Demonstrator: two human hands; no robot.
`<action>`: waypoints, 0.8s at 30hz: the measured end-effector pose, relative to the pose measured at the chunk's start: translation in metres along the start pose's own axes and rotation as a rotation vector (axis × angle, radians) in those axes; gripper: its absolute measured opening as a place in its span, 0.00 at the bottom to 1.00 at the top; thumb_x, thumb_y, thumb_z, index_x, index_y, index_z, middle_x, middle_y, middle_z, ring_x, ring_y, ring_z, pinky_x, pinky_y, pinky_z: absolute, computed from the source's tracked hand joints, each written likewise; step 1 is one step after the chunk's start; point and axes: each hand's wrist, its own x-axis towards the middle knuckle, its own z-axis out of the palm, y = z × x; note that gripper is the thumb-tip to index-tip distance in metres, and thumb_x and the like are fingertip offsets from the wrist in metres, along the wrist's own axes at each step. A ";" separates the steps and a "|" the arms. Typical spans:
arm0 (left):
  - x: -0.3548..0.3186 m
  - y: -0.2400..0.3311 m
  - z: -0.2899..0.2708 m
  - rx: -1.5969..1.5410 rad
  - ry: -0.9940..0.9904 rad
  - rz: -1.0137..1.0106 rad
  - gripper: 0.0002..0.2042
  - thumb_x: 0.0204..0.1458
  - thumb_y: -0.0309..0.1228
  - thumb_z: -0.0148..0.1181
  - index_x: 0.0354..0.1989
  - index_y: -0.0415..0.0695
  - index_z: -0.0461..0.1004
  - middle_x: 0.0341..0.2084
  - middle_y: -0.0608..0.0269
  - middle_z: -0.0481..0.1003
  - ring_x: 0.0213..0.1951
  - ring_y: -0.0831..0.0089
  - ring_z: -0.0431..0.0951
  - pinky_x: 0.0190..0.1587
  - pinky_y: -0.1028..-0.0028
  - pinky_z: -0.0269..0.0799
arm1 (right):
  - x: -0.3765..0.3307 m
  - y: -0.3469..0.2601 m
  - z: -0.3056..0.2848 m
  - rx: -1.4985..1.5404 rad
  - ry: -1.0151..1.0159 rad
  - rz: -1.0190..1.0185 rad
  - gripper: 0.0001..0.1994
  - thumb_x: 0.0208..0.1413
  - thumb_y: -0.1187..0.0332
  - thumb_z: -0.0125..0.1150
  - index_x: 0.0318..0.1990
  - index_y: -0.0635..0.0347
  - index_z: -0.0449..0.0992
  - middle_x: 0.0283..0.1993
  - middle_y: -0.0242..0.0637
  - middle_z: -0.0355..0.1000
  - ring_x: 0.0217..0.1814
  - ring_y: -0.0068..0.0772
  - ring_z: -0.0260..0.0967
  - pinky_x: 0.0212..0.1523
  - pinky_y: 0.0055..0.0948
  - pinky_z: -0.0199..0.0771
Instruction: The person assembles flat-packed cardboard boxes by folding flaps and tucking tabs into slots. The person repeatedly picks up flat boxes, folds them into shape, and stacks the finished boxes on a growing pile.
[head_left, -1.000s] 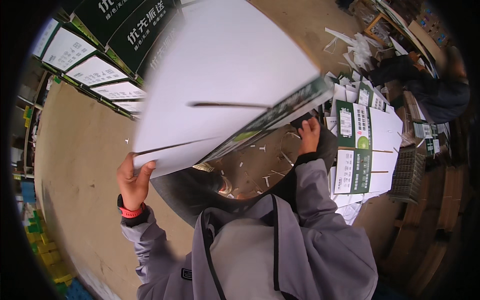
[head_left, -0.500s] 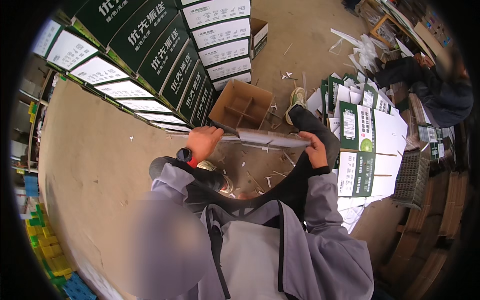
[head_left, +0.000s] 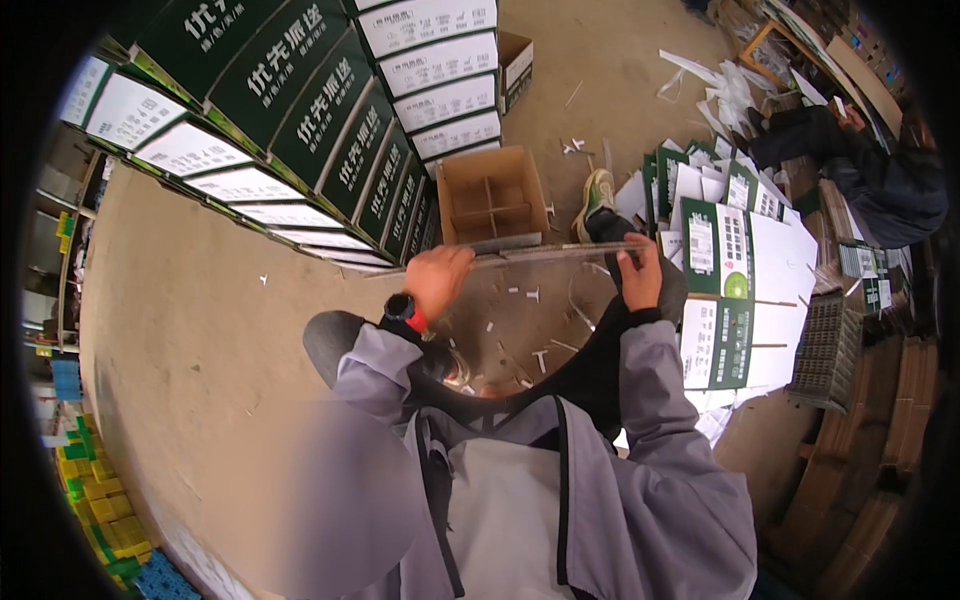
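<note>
Between my knees I hold a flattened cardboard piece (head_left: 535, 256), seen almost edge-on, so its faces are mostly hidden. My left hand (head_left: 438, 280), below a dark watch with a red band, is closed over its left part. The fingers of my right hand (head_left: 641, 272) pinch its right end. Just beyond the piece stands an open brown cardboard box (head_left: 535, 185) with crossed dividers inside. The near side of the box lies close against the piece; whether they touch I cannot tell.
Stacked green and white cartons (head_left: 330, 120) rise at the far left. Flattened printed cartons (head_left: 745, 290) lie in a pile to my right, beside a grey plastic crate (head_left: 825, 350). White scraps (head_left: 533, 295) litter the floor. Another person (head_left: 865, 170) sits at the far right.
Both hands have moved away from me with the cardboard piece, which now lies more level. The divided box has turned squarer to me.
</note>
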 end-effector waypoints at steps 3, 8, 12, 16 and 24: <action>0.000 0.000 -0.004 -0.053 -0.012 0.017 0.08 0.56 0.30 0.70 0.42 0.46 0.80 0.30 0.59 0.80 0.34 0.56 0.83 0.33 0.59 0.76 | 0.000 0.014 0.002 0.093 -0.056 0.066 0.25 0.67 0.68 0.69 0.69 0.62 0.69 0.62 0.42 0.76 0.65 0.35 0.74 0.67 0.34 0.72; -0.010 -0.014 -0.017 0.016 -0.051 -0.080 0.19 0.54 0.30 0.71 0.55 0.47 0.82 0.43 0.60 0.83 0.49 0.58 0.81 0.64 0.56 0.69 | -0.002 -0.002 0.037 0.132 0.037 0.200 0.33 0.67 0.53 0.71 0.70 0.64 0.68 0.64 0.45 0.74 0.67 0.38 0.71 0.70 0.38 0.67; -0.038 -0.022 -0.019 0.182 0.055 -0.279 0.24 0.55 0.30 0.71 0.62 0.48 0.79 0.54 0.59 0.80 0.59 0.56 0.76 0.72 0.51 0.62 | 0.002 -0.023 0.055 -0.228 0.256 0.048 0.29 0.66 0.55 0.70 0.66 0.65 0.70 0.62 0.50 0.75 0.66 0.47 0.72 0.67 0.40 0.69; -0.047 -0.019 -0.024 0.134 0.123 -0.250 0.24 0.53 0.27 0.70 0.62 0.48 0.79 0.55 0.58 0.79 0.60 0.56 0.76 0.72 0.52 0.63 | 0.020 -0.093 0.049 -0.652 0.055 -0.508 0.20 0.65 0.61 0.66 0.60 0.59 0.78 0.57 0.51 0.79 0.58 0.55 0.76 0.61 0.45 0.75; -0.047 -0.041 -0.023 -0.104 0.212 -0.292 0.16 0.54 0.24 0.69 0.52 0.46 0.81 0.56 0.56 0.79 0.62 0.51 0.76 0.73 0.50 0.65 | 0.079 -0.101 0.028 -0.416 -0.913 0.009 0.16 0.65 0.54 0.67 0.48 0.56 0.87 0.46 0.43 0.84 0.49 0.46 0.82 0.52 0.40 0.79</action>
